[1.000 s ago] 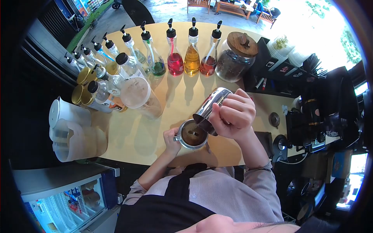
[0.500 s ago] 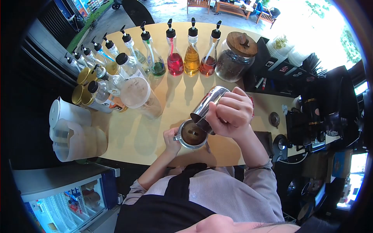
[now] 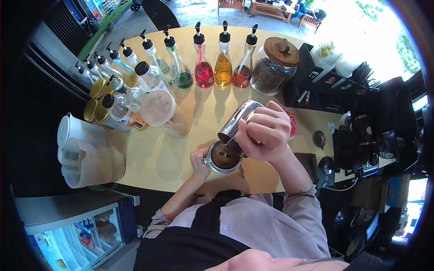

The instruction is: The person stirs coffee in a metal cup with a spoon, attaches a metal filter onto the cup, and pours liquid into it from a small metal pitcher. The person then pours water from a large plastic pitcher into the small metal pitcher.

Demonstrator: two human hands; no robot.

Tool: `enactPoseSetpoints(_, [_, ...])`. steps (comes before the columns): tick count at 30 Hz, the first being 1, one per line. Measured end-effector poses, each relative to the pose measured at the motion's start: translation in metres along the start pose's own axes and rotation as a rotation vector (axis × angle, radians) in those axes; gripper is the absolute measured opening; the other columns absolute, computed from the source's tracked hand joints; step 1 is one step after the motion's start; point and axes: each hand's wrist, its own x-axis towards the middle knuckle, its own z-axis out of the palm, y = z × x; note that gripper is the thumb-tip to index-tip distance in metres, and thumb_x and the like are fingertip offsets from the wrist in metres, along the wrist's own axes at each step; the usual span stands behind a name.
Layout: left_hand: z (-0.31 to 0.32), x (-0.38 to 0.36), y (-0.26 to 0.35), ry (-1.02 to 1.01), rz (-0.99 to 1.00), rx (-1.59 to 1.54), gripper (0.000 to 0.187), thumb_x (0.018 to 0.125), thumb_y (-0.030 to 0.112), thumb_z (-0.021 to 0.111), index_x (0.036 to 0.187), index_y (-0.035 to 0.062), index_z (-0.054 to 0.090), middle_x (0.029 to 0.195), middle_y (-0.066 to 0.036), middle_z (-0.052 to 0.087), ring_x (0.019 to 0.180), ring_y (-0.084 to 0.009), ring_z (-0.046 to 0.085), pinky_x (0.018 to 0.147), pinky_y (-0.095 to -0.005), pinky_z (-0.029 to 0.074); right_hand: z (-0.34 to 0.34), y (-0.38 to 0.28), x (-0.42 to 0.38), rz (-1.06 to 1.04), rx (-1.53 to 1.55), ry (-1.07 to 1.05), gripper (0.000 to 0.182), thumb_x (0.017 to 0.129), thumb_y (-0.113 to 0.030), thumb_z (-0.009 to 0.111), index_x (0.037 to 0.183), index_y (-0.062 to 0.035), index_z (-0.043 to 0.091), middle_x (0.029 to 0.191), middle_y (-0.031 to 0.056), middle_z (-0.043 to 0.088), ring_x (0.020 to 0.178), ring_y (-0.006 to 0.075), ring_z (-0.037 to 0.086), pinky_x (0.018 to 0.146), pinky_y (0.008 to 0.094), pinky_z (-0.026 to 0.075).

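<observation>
My left hand (image 3: 199,163) is closed around the handle of a round steel pitcher (image 3: 222,169) with dark brown liquid inside. Above it, my right hand (image 3: 266,132) grips a second shiny steel pitcher (image 3: 239,118), tilted with its lower end over the brown liquid. The inside of this tilted pitcher is hidden from me, and so is most of its handle behind my fingers. Just right of the lower pitcher, the thin end of a spoon-like piece (image 3: 242,171) shows on the table. A red packet (image 3: 292,124) lies partly behind my right hand.
Pump bottles with coloured syrups, such as a red bottle (image 3: 204,74), line the table's back edge. A wooden-lidded glass jar (image 3: 274,72) stands at back right. A tall lidded tub (image 3: 165,113) and white plastic jugs (image 3: 81,131) are on the left. A coffee machine (image 3: 361,131) is at right.
My right hand and the tilted pitcher have shifted slightly left, uncovering more of the red packet. My left hand and the lower pitcher stay in place.
</observation>
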Motion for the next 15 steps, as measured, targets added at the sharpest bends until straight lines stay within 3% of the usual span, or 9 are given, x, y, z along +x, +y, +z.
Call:
enactPoseSetpoints(11, [-0.004,-0.002,-0.021,0.020,0.012,0.014,0.060,0.088,0.041,0.031,0.069,-0.0071,0.061,0.049,-0.004,0.050,0.045,-0.0117,0.046,0.045,-0.0281,0.033,-0.001,-0.004,0.002,-0.011,0.023,-0.003,0.037,0.060,0.003,0.062,0.043,-0.0106,0.032,0.042,-0.0010,0.031,0.036,0.0134,0.031,0.043,0.0281,0.019])
enactPoseSetpoints(13, [-0.005,-0.003,-0.027,0.023,0.006,0.002,0.060,0.088,0.041,0.031,0.069,-0.0072,0.061,0.049,-0.005,0.050,0.045,-0.0118,0.046,0.045,-0.0279,0.033,-0.004,-0.005,0.002,-0.003,-0.012,-0.061,0.032,0.064,-0.002,0.064,0.046,-0.0124,0.039,0.044,-0.0031,0.035,0.039,0.0114,0.039,0.043,0.0272,0.025])
enactPoseSetpoints(15, [-0.004,-0.002,-0.023,0.027,0.000,-0.009,0.059,0.088,0.040,0.032,0.069,-0.0072,0.061,0.049,-0.005,0.051,0.046,-0.0118,0.046,0.044,-0.0276,0.033,-0.005,-0.006,0.002,-0.006,-0.009,-0.063,0.032,0.064,-0.002,0.063,0.046,-0.0125,0.039,0.044,-0.0032,0.035,0.039,0.0114,0.039,0.043,0.0272,0.025])
